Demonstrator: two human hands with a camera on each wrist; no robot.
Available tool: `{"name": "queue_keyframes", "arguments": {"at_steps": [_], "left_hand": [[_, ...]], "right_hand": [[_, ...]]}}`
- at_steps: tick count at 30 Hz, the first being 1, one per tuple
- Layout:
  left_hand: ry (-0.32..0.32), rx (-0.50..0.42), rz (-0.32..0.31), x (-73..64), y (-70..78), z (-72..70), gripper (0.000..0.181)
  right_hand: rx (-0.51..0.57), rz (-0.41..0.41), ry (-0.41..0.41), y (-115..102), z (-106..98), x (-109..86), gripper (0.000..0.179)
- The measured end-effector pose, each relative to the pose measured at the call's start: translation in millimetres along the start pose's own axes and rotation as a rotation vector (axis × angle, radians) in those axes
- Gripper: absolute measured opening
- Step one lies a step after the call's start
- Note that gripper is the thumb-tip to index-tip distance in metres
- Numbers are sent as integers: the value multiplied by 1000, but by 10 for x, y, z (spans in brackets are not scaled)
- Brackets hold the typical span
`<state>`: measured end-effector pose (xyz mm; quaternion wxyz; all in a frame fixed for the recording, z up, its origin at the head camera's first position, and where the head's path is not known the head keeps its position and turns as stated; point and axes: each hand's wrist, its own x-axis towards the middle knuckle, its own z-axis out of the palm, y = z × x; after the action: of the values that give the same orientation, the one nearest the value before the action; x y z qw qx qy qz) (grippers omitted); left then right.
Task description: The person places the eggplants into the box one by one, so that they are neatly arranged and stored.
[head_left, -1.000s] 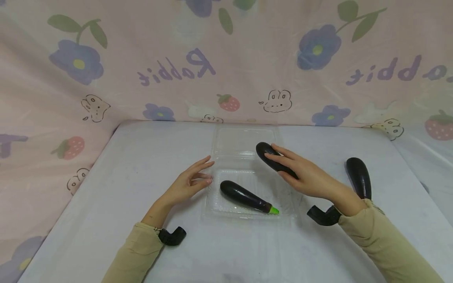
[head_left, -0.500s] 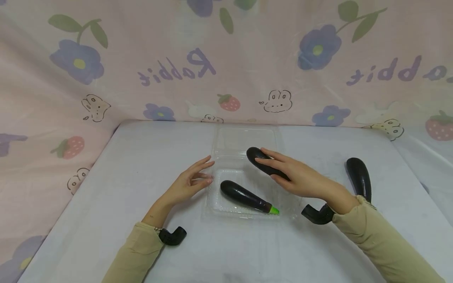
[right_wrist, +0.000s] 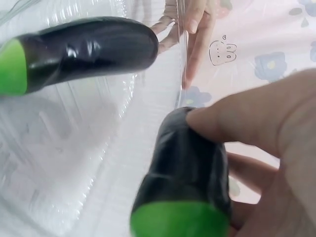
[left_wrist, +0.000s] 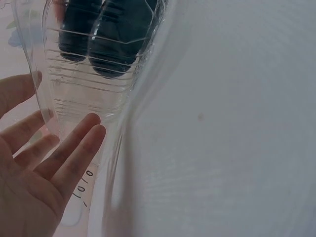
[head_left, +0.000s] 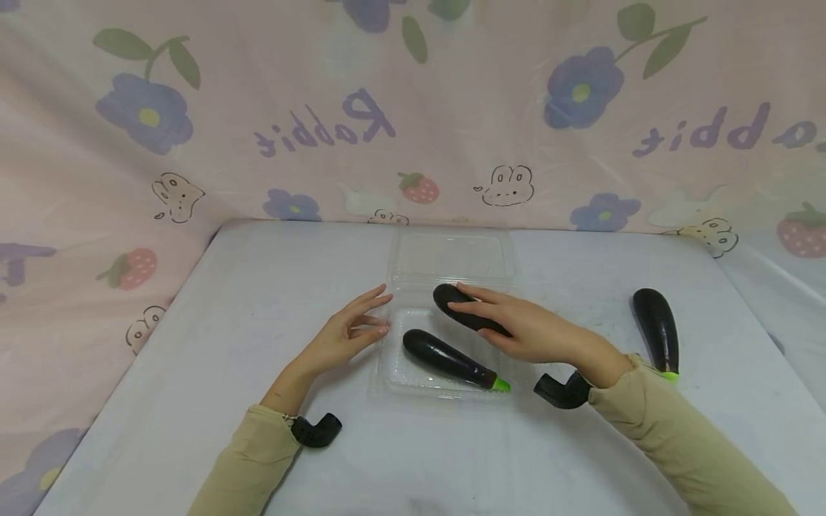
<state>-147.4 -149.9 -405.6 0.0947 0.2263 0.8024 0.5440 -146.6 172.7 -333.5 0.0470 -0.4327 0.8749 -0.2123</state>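
My right hand (head_left: 532, 326) grips a dark eggplant (head_left: 454, 297) over the far right part of a clear plastic clamshell box (head_left: 396, 376). Its green stem end shows in the right wrist view, where thumb and fingers hold the held eggplant (right_wrist: 182, 163) from both sides. A second eggplant (head_left: 448, 358) lies slantwise in the box's tray, its green end toward the near right. At the box's left wall, my left hand (head_left: 342, 330) has its fingers loosely extended; in the left wrist view these fingers (left_wrist: 81, 153) touch or nearly touch the clear plastic.
A third eggplant (head_left: 656, 330) lies on the white table (head_left: 193, 358) to the right, beyond my right sleeve. The box's lid (head_left: 452, 254) is folded back toward the patterned curtain (head_left: 413, 107). Black curved pieces hang at both wrists.
My right hand has carried its eggplant left and nearer, from the box's far right corner to above the tray beside the other eggplant. My left hand stays in place.
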Motion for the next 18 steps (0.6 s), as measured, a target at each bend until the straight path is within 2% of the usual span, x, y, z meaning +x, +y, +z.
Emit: {"name": "queue_keyframes", "arguments": {"at_steps": [13,18], "left_hand": [[2,-7,0,-4,-15,6,54],[1,1,-3,-2,11,5,54]], "right_hand": [[16,-9,-122,-21,126,102,49],[26,-17,-143,-27,159,130,50]]}}
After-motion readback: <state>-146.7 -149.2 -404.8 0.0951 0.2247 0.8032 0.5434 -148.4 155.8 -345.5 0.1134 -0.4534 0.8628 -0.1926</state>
